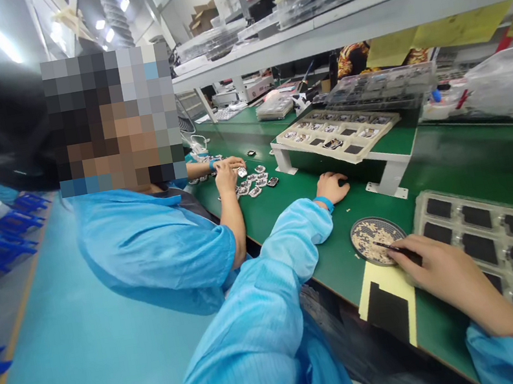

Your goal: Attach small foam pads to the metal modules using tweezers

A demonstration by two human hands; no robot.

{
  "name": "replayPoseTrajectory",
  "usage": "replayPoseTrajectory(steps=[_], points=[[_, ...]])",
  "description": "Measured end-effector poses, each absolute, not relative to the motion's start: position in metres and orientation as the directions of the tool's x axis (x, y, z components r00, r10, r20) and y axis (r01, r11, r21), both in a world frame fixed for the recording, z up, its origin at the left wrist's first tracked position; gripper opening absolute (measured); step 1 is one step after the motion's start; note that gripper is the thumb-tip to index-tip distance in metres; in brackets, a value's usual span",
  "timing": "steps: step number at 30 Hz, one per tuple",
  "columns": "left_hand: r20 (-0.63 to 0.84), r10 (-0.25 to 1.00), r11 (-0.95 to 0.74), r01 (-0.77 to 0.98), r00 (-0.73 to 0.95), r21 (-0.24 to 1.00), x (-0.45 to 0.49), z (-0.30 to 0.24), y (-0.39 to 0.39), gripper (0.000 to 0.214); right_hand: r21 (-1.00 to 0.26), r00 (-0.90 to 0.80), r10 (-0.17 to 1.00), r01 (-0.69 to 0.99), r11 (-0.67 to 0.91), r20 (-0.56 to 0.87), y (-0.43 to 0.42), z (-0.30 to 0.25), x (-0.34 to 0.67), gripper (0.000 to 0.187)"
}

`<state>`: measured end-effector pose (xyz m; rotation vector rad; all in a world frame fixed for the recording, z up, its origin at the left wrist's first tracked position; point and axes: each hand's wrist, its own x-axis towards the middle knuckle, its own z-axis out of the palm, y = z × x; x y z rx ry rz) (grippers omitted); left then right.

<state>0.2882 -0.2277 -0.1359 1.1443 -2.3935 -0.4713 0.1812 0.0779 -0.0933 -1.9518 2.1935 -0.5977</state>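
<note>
My right hand [439, 266] pinches dark tweezers [401, 249], whose tip reaches into a round dark dish [362, 251] of small pale pieces [376, 236]. My left hand [333, 187], with a blue band at the wrist, rests on the green bench, its fingers curled around a small black part [342, 182] that is mostly hidden. Below the dish lies a yellow sheet [411, 307] with a black square [388, 311] on it. To the right of my right hand sits a clear compartment tray [449, 196] with black pads in it.
A co-worker in a blue smock [161, 241] sits at my left, hands among several small metal-rimmed parts [253, 182]. Ahead, a raised stand [391, 179] bears a tray of parts [352, 151]. A white shelf [352, 2] crosses above the bench.
</note>
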Motion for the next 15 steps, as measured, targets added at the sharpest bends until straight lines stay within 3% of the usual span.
replayPoseTrajectory(steps=[15], points=[[0.251, -0.786, 0.611, -0.647, -0.565, 0.457, 0.291, -0.135, -0.226, 0.036, -0.395, -0.124, -0.982, -0.917, 0.06, 0.139, 0.071, -0.114, 0.172, 0.045]])
